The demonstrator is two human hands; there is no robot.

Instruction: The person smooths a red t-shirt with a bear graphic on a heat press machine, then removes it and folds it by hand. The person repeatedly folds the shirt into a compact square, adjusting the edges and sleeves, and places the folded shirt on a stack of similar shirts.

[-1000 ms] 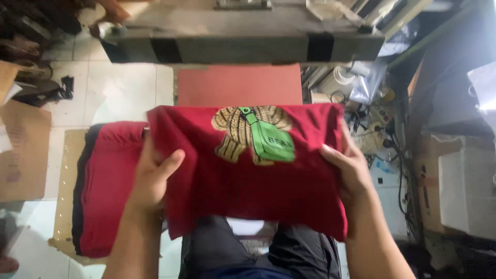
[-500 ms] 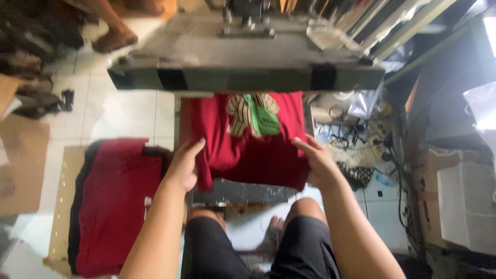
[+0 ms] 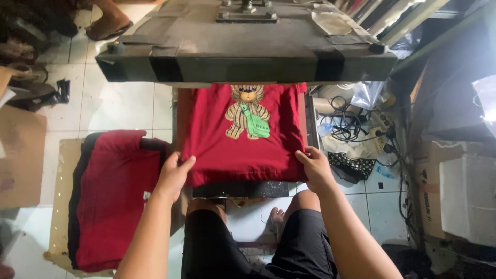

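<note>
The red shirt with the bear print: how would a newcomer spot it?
Find the big grey press plate at top. Just below lies the red cotton shirt with the bear print, both hands gripping its near edge. The red pile to its left shows no print.

Red shirt point(image 3: 243, 139) now spread flat on press bed; left hand point(image 3: 174, 175) and right hand point(image 3: 315, 168) moved to its near corners.

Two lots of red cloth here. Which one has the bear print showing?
The red shirt spread flat under the press plate, held at its near corners by both hands. The red stack to its left shows no print.
</note>
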